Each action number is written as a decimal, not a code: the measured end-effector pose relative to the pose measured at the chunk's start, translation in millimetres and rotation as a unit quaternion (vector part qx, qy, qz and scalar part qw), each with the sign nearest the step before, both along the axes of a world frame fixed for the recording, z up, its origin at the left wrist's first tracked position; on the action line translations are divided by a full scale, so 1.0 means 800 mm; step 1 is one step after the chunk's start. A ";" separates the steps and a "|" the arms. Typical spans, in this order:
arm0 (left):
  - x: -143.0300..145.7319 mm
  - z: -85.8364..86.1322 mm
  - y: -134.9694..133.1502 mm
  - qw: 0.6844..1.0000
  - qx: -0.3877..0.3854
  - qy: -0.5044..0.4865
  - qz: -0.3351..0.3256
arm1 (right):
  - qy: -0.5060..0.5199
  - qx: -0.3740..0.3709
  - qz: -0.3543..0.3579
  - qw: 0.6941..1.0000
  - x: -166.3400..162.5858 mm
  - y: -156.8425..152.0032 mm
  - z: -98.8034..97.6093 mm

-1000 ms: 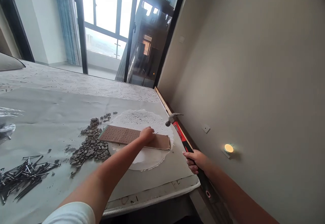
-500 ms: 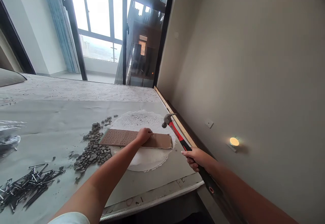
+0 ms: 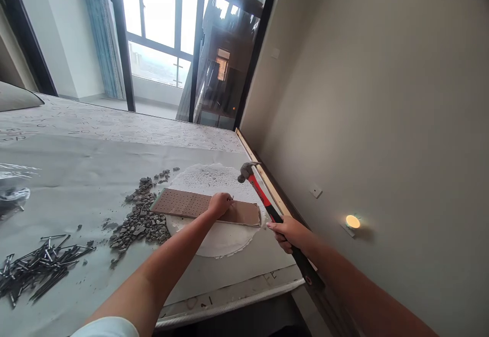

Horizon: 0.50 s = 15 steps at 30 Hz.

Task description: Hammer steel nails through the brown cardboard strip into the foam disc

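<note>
My left hand point(image 3: 219, 204) rests on a brown board point(image 3: 183, 203) dotted with nail holes, its fingers pinched on a small nail held upright on the board. The board lies across a white round foam disc point(image 3: 219, 240). My right hand point(image 3: 287, 234) is closed round the red and black handle of a claw hammer point(image 3: 256, 188). The hammer's steel head is raised a little above and to the right of the pinched nail.
A heap of grey rubble point(image 3: 139, 220) lies left of the board. Loose nails point(image 3: 36, 268) are piled at the near left. Everything sits on a grey sheet point(image 3: 76, 174) over a mattress. A wall with a lit night light point(image 3: 352, 221) stands close on the right.
The hammer head has swung left and slightly up, closer to above my left hand. My left hand stays pinched on the board. The view has shifted a little.
</note>
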<state>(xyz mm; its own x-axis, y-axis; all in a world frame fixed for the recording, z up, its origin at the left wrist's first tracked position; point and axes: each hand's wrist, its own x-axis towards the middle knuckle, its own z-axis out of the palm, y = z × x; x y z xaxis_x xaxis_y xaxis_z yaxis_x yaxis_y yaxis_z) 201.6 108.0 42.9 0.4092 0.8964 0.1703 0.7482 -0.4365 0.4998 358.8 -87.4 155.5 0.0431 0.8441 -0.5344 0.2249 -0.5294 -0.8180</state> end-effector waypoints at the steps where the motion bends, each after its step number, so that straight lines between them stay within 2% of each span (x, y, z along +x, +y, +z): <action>1: 0.000 0.000 -0.001 1.000 0.004 -0.001 0.001 | 0.003 -0.011 0.010 1.000 -0.001 0.003 -0.007; 5: -0.003 -0.004 -0.001 1.000 0.006 0.004 0.000 | 0.009 -0.031 0.035 0.999 -0.001 0.009 -0.022; 11: -0.002 -0.008 0.003 1.000 0.005 0.005 -0.009 | -0.028 0.011 0.001 1.000 -0.002 0.006 -0.003; 15: -0.003 -0.004 -0.001 1.000 -0.006 0.019 -0.005 | -0.020 -0.029 0.041 0.999 -0.008 0.002 -0.019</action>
<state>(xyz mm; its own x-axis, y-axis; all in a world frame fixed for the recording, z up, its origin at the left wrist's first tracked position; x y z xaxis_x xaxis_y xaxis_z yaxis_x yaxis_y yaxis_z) 199.3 107.1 39.3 0.4242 0.8940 0.1443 0.7625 -0.4386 0.4756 352.1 -85.7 140.2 -0.0025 0.8130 -0.5823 0.3004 -0.5548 -0.7759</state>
